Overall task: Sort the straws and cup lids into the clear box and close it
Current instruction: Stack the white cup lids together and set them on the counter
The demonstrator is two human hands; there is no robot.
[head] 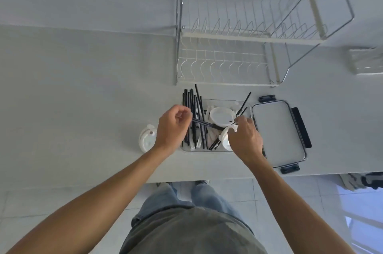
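No writing is legible. Left hand (173, 127) pinches black plastic straws (202, 123); right hand (245, 136) grips a white round cup lid (224, 136), both over the clear rectangular box (207, 149). Its flat black-latched cover (278, 131) lies beside; a wire rack (238, 46) stands beyond.

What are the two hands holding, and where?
Left hand pinches a black straw at its end. Right hand grips a white cup lid by its rim.

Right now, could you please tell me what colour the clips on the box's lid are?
Black; the flat rectangular clear lid shows its latch clips best in the head view.
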